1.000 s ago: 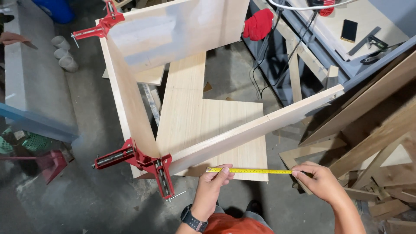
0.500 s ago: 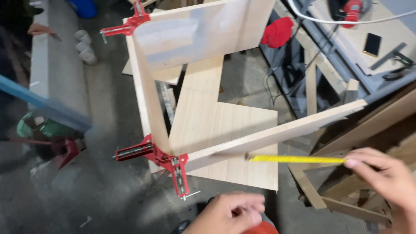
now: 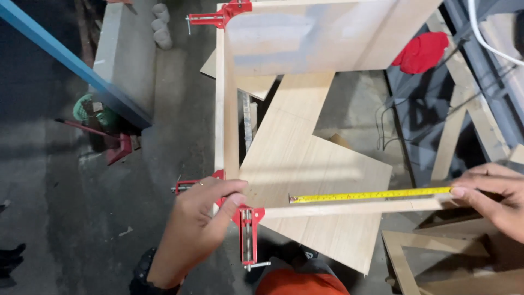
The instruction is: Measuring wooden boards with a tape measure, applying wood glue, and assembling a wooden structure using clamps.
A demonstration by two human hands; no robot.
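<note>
A yellow tape measure blade (image 3: pixel 371 194) is stretched along the top edge of the near wooden panel (image 3: pixel 355 208), and it is pinched at its far end by the right hand (image 3: pixel 491 199), fingertips closed on the blade at the right side of the view. The blade is judged thin, springy and light: stiff along its curve, yet easily kinked if bent sideways, so it is best held flat by the end and steadied near the tip. Its free tip is seen well short of the left hand (image 3: pixel 202 218), which is wrapped over the red corner clamp (image 3: pixel 243 221) at the frame's near-left corner, fingers curled, thumb pressing towards the clamp body. The clamp is judged rigid and heavy for its size, a sure place to grip. The panels look like light plywood, stiff but prone to racking. A second red clamp (image 3: pixel 221 15) is fixed at the far-left corner, above the concrete floor (image 3: pixel 65 207).
</note>
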